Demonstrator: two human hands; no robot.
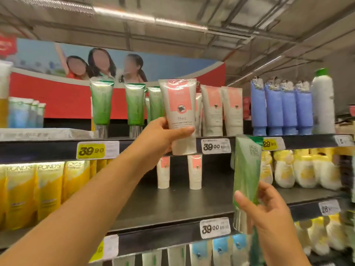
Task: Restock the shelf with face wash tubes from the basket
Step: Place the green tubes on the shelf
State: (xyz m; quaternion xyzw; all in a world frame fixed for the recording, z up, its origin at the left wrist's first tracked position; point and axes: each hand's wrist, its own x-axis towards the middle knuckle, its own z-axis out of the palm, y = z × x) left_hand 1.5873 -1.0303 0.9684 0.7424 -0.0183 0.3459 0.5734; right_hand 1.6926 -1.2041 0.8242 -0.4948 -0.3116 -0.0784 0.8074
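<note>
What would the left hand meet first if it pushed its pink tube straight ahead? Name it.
Probably the pink tubes standing on the top shelf; the left hand holds its pink tube just before them. Depth is unclear.

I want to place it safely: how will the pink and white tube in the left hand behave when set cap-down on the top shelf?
The pink and white tube looks tall over a narrow cap, so it may tip easily. Its glossy wrap may be slippery. The left hand lifts it one-handed, so it is probably light.

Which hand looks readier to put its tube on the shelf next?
The left hand: it holds the pink tube raised at the top shelf, beside matching tubes. The right hand holds its green tube lower.
</note>
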